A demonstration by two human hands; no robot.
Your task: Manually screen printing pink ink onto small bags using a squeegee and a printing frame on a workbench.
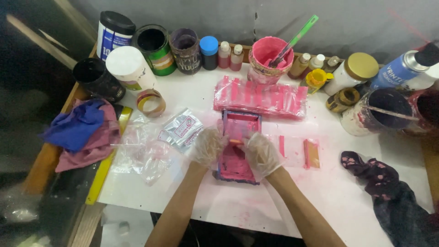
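Left hand [206,145] and right hand [261,153], both gloved, pinch small pink piece [236,142] over pink frame [238,146]; grip soft, keep piece flat, pink pot [270,57] behind frame

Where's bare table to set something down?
Free: the white table near the front edge, between the right hand and dark stained cloth. Crowded: the back row of paint cans and bottles; plastic bags at left.
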